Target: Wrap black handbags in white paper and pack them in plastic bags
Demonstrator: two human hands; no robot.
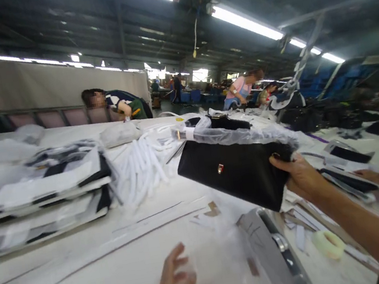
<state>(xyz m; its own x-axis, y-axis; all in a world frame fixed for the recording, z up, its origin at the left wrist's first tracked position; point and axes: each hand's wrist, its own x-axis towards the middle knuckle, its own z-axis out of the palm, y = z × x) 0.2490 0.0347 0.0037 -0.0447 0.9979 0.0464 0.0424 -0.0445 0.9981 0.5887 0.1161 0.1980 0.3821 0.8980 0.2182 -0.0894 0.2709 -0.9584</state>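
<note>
My right hand (300, 174) grips a black handbag (241, 172) by its right upper corner, thumb on the front. The bag is held tilted above the table, with a small metal clasp on its front. Clear plastic wrap (242, 134) runs along its top edge, with a white band near the left end. Low in the middle, my left hand (174, 283) is raised over the white table (99, 276), fingers loosely curved and apart, holding nothing visible. A grey object with metal parts (269, 249) stands between my hands, below the bag.
Stacked, wrapped black-and-white pieces (47, 198) lie at left, beside a heap of white strips (142, 164). A pale tape roll (328, 245) and paper scraps are at lower right. Another person's hands (378, 179) work at the right edge. Several people stand farther back.
</note>
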